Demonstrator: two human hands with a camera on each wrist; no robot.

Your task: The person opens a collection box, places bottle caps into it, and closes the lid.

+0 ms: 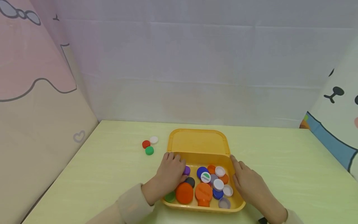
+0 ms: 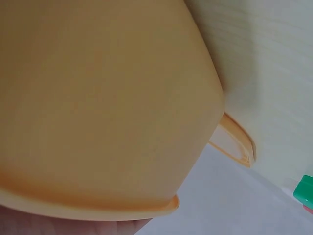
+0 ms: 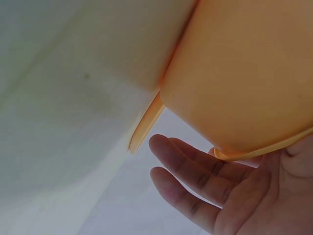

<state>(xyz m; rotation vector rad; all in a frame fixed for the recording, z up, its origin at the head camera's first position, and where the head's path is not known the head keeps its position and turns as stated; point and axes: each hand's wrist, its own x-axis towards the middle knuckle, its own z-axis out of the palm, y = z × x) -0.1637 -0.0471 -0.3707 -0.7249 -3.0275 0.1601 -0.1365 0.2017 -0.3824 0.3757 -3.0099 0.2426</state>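
Note:
A yellow plastic box stands with its lid folded back behind it. Inside lie several bottle caps, among them a large orange-red cap, an orange cap, a black cap and a white cap. My left hand reaches over the left rim, bent fingers beside a purple cap that it partly covers; I cannot tell whether it grips anything. My right hand rests along the right rim, and the right wrist view shows its fingers extended outside the box wall.
Left of the lid, a red cap, a white cap and a green cap lie close together on the pale yellow table. A white sheet hangs behind the table, with printed cloths at both sides.

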